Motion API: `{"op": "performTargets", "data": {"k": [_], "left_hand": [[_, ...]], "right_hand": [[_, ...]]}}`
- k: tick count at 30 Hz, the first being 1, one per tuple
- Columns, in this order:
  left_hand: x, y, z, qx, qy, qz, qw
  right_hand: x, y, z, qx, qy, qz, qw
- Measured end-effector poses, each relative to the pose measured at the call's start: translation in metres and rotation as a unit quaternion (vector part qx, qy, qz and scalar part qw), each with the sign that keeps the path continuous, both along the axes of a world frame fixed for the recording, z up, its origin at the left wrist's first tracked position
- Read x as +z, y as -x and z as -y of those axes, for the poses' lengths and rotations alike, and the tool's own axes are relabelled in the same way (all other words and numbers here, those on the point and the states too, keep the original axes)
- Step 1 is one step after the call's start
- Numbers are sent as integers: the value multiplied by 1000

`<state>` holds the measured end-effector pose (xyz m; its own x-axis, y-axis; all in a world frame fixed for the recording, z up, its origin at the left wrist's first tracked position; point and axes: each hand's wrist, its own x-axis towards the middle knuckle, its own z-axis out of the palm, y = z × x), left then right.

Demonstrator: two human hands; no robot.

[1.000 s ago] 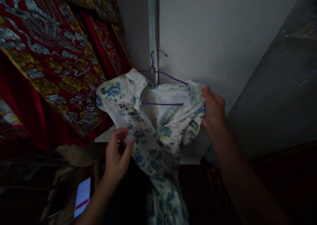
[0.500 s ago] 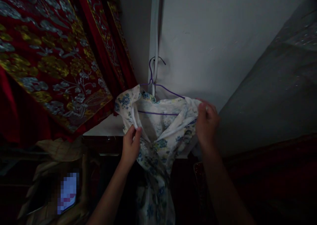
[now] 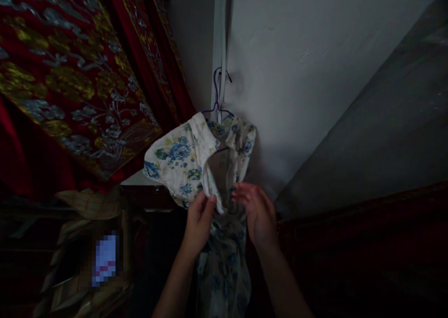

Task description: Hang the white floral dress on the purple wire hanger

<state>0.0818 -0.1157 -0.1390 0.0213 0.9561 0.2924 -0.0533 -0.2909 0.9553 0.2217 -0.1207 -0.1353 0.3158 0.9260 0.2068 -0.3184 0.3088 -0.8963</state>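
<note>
A white dress with blue flowers and green leaves point(image 3: 177, 152) hangs on a purple wire hanger point(image 3: 217, 104), hooked at a pale vertical strip on the wall. My left hand point(image 3: 200, 220) pinches the front neckline edge of the dress between thumb and fingers. At the other side of the neck opening is my right hand point(image 3: 257, 210), fingers apart and partly curled beside the right edge. Whether its fingertips touch the cloth I cannot tell. The lower part of the dress hangs down between my forearms, in shadow.
Red cloth with gold and silver embroidery point(image 3: 87, 84) hangs at the left. A pale wall point(image 3: 280, 52) stands behind the dress, with greyish sheeting point(image 3: 378, 136) to the right. Lower left, a wooden chair-like frame point(image 3: 126, 243) stands by a lit, blurred-out screen point(image 3: 105, 258).
My right hand has let go of the right shoulder and moved down and inward to the neck opening. My left hand, still on the neckline, has shifted slightly right and down. The dress has turned.
</note>
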Motion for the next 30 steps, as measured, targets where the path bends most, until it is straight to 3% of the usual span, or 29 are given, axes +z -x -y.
{"op": "performTargets", "data": {"k": [1, 2, 5, 7, 10, 13, 20, 24, 27, 30], "left_hand": [[0, -1, 2, 3, 6, 12, 1000], [1, -2, 4, 2, 13, 24, 1000], [6, -5, 9, -9, 29, 56, 998], [11, -6, 13, -6, 39, 68, 997], [16, -3, 18, -3, 44, 71, 997], [17, 2, 22, -7, 54, 69, 996], [8, -3, 31, -2, 73, 115, 991], [10, -9, 25, -25, 85, 120, 989], [0, -13, 16, 30, 53, 188, 980], [-30, -14, 15, 124, 19, 218, 968]], "right_hand": [[-20, -2, 12, -52, 60, 13, 997], [-37, -3, 22, -62, 115, 29, 991], [-62, 4, 35, -1, 175, 72, 982], [-53, 10, 31, 58, 164, 95, 980], [-25, 14, 18, 139, 138, 121, 973], [-9, 13, 11, 170, 120, 124, 970], [-25, 18, 32, 154, 145, 82, 974], [-22, 15, 29, 167, 150, 85, 971], [-21, 9, 26, 164, 150, 107, 969], [-25, 8, 29, 175, 170, 124, 962]]}}
